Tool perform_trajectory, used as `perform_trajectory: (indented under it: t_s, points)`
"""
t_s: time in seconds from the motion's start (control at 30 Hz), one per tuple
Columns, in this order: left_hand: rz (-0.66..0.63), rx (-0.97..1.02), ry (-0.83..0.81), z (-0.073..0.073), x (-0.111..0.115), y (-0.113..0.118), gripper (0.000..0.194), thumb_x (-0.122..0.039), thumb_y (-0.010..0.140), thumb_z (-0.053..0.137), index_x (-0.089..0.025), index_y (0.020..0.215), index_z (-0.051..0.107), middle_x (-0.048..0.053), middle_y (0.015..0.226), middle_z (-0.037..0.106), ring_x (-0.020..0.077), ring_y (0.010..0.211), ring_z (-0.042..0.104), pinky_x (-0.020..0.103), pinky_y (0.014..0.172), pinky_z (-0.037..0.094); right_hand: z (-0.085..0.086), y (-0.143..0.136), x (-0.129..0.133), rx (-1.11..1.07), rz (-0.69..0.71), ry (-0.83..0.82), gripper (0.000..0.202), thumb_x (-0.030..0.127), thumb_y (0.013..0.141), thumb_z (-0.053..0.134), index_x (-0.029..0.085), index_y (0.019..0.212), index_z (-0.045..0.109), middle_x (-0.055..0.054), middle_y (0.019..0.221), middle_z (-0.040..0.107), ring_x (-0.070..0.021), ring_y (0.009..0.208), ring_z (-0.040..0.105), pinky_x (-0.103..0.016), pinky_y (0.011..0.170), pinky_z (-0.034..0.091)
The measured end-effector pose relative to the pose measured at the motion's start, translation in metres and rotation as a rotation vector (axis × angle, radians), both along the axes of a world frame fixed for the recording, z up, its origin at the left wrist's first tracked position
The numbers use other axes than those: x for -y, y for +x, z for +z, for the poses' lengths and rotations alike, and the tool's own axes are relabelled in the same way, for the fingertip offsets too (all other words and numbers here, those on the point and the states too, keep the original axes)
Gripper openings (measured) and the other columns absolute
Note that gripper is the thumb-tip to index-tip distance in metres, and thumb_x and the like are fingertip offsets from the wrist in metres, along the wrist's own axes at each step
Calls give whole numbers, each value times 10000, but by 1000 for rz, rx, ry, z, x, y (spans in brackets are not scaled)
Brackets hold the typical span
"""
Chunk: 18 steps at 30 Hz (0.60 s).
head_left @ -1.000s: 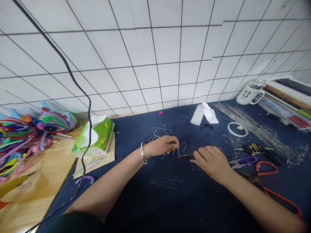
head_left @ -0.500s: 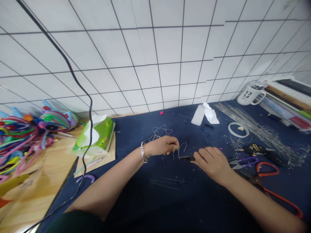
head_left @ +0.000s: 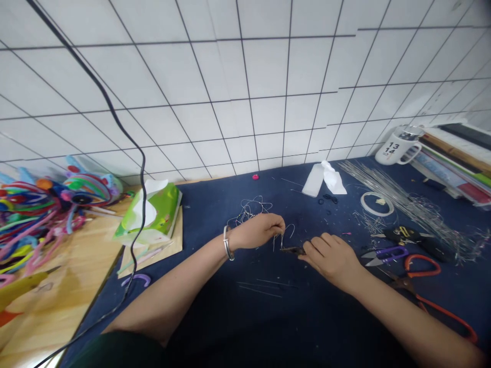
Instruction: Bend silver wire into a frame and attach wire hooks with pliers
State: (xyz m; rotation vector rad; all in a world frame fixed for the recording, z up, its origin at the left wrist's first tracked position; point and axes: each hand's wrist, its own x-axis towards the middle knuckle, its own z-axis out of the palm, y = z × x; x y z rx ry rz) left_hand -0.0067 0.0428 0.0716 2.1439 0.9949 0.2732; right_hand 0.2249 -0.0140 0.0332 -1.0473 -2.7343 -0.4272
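While the left hand [head_left: 257, 231] pinches a small bundle of thin wire [head_left: 283, 238], its fingers together on the upper part, the right hand [head_left: 332, 258] has its fingers wrapped around the handles of a pair of pliers [head_left: 294, 250]. The bundle hangs between the hands over the middle of the worktop [head_left: 207, 204], the plier tips at its lower end; whether they are clamped on it is too small to tell. The pinch should sit close to the plier tips, so the wire cannot swing or slip, and any pressure is best kept light and square, since wire this fine could kink or nick. The curved strand [head_left: 292, 231] on the right needs keeping clear of the tips, and the tangle [head_left: 251, 207] beyond the left hand could snag.
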Motion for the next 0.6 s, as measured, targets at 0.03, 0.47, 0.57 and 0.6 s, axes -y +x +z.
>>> perform_trajectory:
  t_s: [0.03,0.47,0.57,0.6]
  points:
    - [-8,-14,44,0,1,1,211,-187,843,330,-168,753,519,6,726,546,109,634,475,232,592,374,0,0,0,-6,0,-18,219,325,856,410,182,935,557,-35,731,522,-152,694,420,-286,614,292]
    - [-150,-199,425,3,16,3,225,-54,788,334,-178,898,485,13,870,536,111,694,519,223,605,392,-8,0,-1,-157,-36,-283,267,391,852,399,188,835,571,-20,701,559,-133,658,528,-244,576,368]
    - [-167,-231,463,5,17,4,237,-41,771,346,-181,905,481,7,862,537,104,658,510,217,571,379,-10,1,-1,-165,-46,-354,261,397,847,406,194,825,569,-10,689,565,-133,643,545,-247,570,379]
    - [-172,-239,471,5,17,5,239,-38,766,349,-179,907,481,9,863,538,103,651,508,216,563,375,-10,1,-2,-166,-49,-373,262,399,846,406,195,824,568,-9,688,567,-136,649,551,-250,575,384]
